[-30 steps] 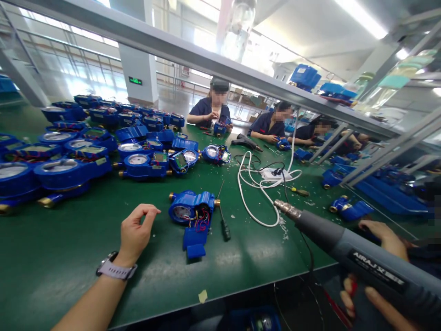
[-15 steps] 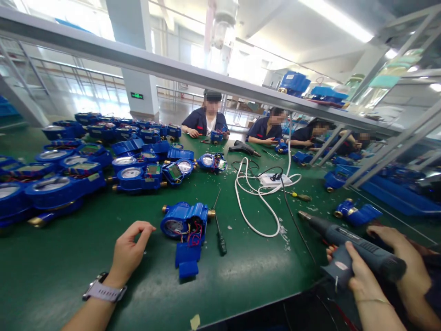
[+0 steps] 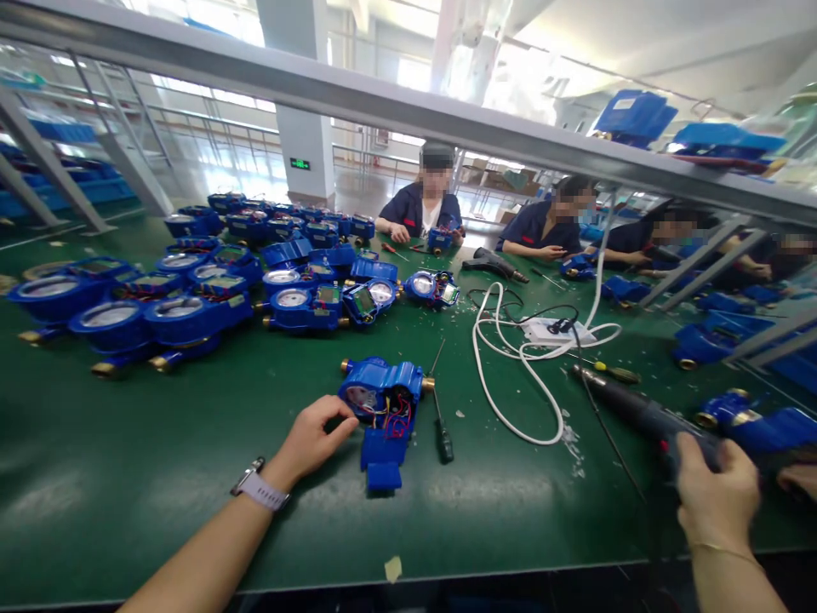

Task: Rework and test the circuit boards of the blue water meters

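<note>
My right hand (image 3: pixel 718 498) is closed round a dark heat gun (image 3: pixel 638 413), whose nozzle points left and away over the bench. My left hand (image 3: pixel 322 438), with a watch on its wrist, is beside a blue water meter (image 3: pixel 379 383). Its fingers are bent, thumb a little apart, and hold nothing; whether the fingertips touch the meter I cannot tell. The meter's cover hangs open toward me, showing red, yellow and white wires. Close to the meter's right side lies a screwdriver (image 3: pixel 444 438) with a dark handle.
Many blue meters (image 3: pixel 179 315) crowd the left. A white power strip (image 3: pixel 555 330) with looped cable and a yellow-tipped screwdriver (image 3: pixel 616 372) lie right of centre. Another heat gun (image 3: pixel 494 264) rests farther back. A metal shelf rail (image 3: pixel 357 115) crosses above. Co-workers sit opposite; a hand shows far right.
My left hand has moved right, up close to the meter. The heat gun in my right hand is lower and farther forward. The camera has turned left.
</note>
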Tool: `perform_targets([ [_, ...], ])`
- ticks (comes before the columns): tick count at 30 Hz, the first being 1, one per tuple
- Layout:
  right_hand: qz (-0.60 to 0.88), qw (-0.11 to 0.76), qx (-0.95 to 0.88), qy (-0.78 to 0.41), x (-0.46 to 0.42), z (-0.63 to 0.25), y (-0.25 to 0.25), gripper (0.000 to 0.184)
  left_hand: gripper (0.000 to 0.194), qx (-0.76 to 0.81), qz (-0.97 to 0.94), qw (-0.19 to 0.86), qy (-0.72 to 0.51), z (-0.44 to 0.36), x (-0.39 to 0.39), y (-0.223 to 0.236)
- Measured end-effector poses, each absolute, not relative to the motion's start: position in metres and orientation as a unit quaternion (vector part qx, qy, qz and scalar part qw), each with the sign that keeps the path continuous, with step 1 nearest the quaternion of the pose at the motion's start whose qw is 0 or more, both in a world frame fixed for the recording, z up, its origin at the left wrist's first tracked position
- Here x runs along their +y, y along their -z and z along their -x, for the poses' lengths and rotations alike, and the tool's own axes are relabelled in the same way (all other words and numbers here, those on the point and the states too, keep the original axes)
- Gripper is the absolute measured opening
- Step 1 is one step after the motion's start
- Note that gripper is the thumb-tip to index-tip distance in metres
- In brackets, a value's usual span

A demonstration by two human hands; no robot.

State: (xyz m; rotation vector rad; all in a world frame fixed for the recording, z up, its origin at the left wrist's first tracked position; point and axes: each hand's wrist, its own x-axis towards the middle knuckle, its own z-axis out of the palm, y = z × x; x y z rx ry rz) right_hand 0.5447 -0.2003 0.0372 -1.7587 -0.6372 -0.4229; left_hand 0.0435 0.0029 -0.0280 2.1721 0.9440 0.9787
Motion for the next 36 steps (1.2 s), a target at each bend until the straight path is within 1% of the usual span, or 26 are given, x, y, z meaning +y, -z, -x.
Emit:
perform_targets([
  [1, 0.752, 0.571, -0.284, 0.167, -0.194, -0.526, -0.035, 0.049, 0.021, 0.351, -0.82, 0.287, -0.35, -0.045, 0.002, 0.028],
  [2, 0.749, 0.567, -0.308, 0.148, -0.188, -0.505, -0.033, 0.049, 0.018, 0.349, -0.825, 0.289, -0.337, -0.046, 0.001, 0.028],
  [4, 0.733, 0.541, -0.407, 0.067, -0.174, -0.454, -0.027, 0.045, 0.015, 0.351, -0.829, 0.294, -0.32, -0.047, -0.001, 0.028],
  [7, 0.678, 0.477, -0.557, -0.046, -0.153, -0.371, -0.016, 0.035, 0.016, 0.353, -0.829, 0.301, -0.311, -0.048, -0.004, 0.028],
  [9, 0.631, 0.449, -0.628, -0.078, -0.138, -0.324, -0.006, 0.035, 0.018, 0.35, -0.831, 0.306, -0.306, -0.05, -0.006, 0.028],
  [12, 0.586, 0.431, -0.681, -0.084, -0.115, -0.278, 0.012, 0.039, 0.021, 0.343, -0.835, 0.314, -0.295, -0.052, -0.009, 0.027],
  [13, 0.579, 0.43, -0.688, -0.081, -0.108, -0.269, 0.018, 0.037, 0.021, 0.342, -0.836, 0.316, -0.29, -0.053, -0.01, 0.027],
  [17, 0.579, 0.434, -0.687, -0.063, -0.096, -0.253, 0.034, 0.026, 0.022, 0.339, -0.839, 0.324, -0.275, -0.055, -0.013, 0.026],
  [24, 0.578, 0.439, -0.687, -0.034, -0.098, -0.242, 0.036, 0.018, 0.024, 0.339, -0.839, 0.341, -0.255, -0.057, -0.015, 0.025],
  [27, 0.56, 0.44, -0.702, -0.015, -0.096, -0.239, 0.037, 0.014, 0.022, 0.336, -0.843, 0.342, -0.244, -0.057, -0.015, 0.024],
  [32, 0.535, 0.45, -0.715, -0.028, -0.09, -0.238, 0.04, 0.014, 0.023, 0.337, -0.845, 0.346, -0.232, -0.057, -0.016, 0.021],
  [36, 0.547, 0.474, -0.688, -0.057, -0.09, -0.236, 0.044, 0.017, 0.024, 0.338, -0.843, 0.353, -0.227, -0.057, -0.017, 0.021],
])
